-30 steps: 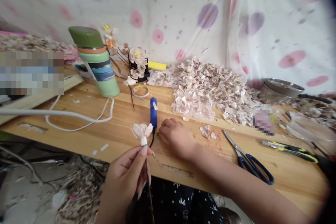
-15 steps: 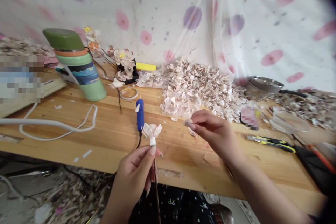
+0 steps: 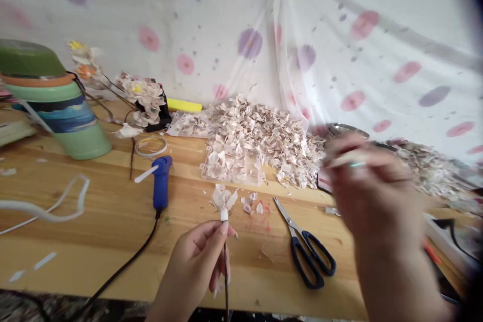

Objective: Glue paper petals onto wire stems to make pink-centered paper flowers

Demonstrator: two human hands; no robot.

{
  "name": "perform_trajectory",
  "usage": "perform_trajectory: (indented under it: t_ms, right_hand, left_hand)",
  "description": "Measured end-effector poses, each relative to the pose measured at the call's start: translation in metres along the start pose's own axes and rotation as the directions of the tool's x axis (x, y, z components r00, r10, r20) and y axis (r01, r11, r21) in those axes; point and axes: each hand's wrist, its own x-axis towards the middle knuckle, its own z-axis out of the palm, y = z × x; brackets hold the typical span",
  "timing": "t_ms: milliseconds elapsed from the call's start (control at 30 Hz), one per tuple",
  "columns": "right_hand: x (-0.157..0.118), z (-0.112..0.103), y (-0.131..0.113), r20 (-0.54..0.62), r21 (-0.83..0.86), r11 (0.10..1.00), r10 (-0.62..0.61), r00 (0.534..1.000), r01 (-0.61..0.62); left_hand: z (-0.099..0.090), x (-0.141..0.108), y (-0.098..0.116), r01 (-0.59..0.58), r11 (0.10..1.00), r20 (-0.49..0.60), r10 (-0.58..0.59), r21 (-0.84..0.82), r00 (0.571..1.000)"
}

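My left hand (image 3: 199, 256) is closed round the thin dark stem of an artificial flower (image 3: 223, 200) just under its bloom, thumb against fingers. Pale petals top the stem, with a white band at their base. Raised over the right side of the table is my right hand (image 3: 372, 186), smeared by motion; whether it holds anything cannot be made out. A few loose petals (image 3: 248, 207) lie just beyond the flower. Scissors (image 3: 302, 241) with dark blue handles rest between my hands, blades partly spread. Left of the flower lies a blue glue gun (image 3: 161, 186) with its black cord.
A large heap of pale petals (image 3: 260, 126) covers the back, partly in a clear compartment tray (image 3: 251, 173). A green bottle (image 3: 68, 115) and finished flowers (image 3: 141, 93) stand at the left, near a tape ring (image 3: 151, 147). White cable (image 3: 41, 214) crosses the left side.
My right hand has lifted away from the flower, to the right, and blurred. The view has swung right, and the scissors now show. My left hand keeps its hold on the flower.
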Motion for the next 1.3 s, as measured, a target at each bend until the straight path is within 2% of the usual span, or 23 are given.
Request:
perform_trajectory:
  t_ms: [33,67,167,267,333,467,633,967,1300]
  right_hand:
    - [-0.007,0.012,0.012,0.027,0.108,0.990,0.083,0.996,-0.086]
    - [-0.015,0.024,0.025,0.046,0.201,0.954,0.217,0.975,-0.222]
    - [-0.037,0.049,0.055,0.110,0.335,0.788,0.511,0.852,-0.516]
    - [-0.048,0.054,0.067,0.095,0.428,0.654,0.654,0.751,-0.624]
    - [-0.049,0.052,0.068,0.068,0.479,0.617,0.683,0.727,-0.624]
    - [-0.047,0.048,0.071,0.020,0.494,0.630,0.681,0.732,-0.599]
    - [-0.054,0.053,0.082,0.041,0.460,0.615,0.706,0.707,-0.640]
    - [-0.060,0.056,0.090,0.017,0.414,0.667,0.675,0.738,-0.620]
    - [-0.064,0.058,0.088,-0.078,0.312,0.816,0.532,0.843,-0.486]
  left_hand:
    - [0.005,0.003,0.000,0.001,1.000,0.006,-0.001,-0.018,1.000]
    - [0.011,0.005,0.000,0.000,0.999,0.008,0.000,-0.036,1.000]
    - [0.025,0.011,-0.002,-0.007,0.996,0.021,0.009,-0.089,1.000]
    - [0.036,0.013,-0.003,0.005,0.993,0.048,0.001,-0.118,0.999]
    - [0.041,0.014,-0.003,0.018,0.992,0.056,-0.010,-0.129,0.998]
    - [0.045,0.015,-0.004,0.027,0.992,0.076,-0.018,-0.120,0.997]
    - [0.045,0.017,-0.005,0.021,0.995,0.069,-0.014,-0.098,0.997]
    - [0.043,0.018,-0.005,0.032,0.995,0.070,-0.025,-0.093,0.997]
    - [0.044,0.012,-0.004,0.024,0.992,0.091,-0.013,-0.120,0.996]
